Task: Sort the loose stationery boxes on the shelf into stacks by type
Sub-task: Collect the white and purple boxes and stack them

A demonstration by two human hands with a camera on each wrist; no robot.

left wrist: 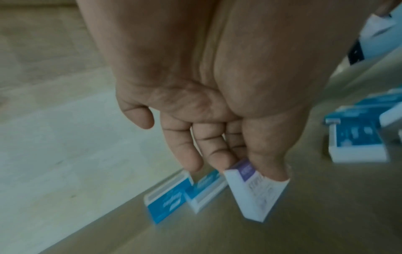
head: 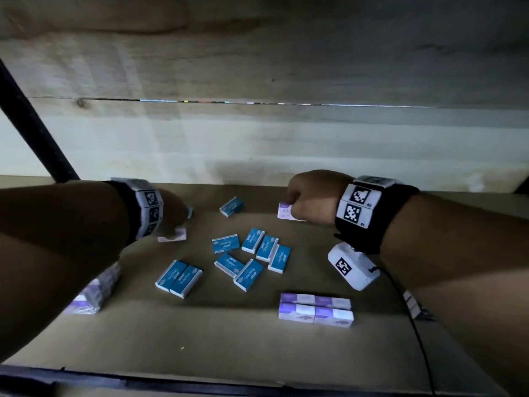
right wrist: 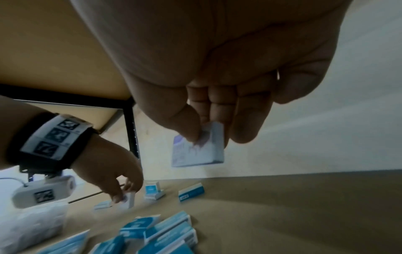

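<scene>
Several blue staple boxes (head: 252, 257) lie scattered mid-shelf, and one blue box (head: 231, 206) sits farther back. Purple-and-white boxes form a stack (head: 315, 309) at the front right; another purple pile (head: 97, 287) lies under my left forearm. My left hand (head: 171, 222) pinches a purple-and-white box (left wrist: 254, 190) between thumb and fingers, its lower edge at the shelf board. My right hand (head: 309, 200) holds another purple-and-white box (right wrist: 199, 147) in its fingertips, lifted above the shelf near the back wall.
The brown shelf board (head: 229, 339) ends at a dark front rail. A pale wooden back wall (head: 257, 150) rises behind. A black diagonal brace (head: 34, 124) crosses the left. Two blue boxes (left wrist: 185, 194) stand against the back wall beyond my left hand.
</scene>
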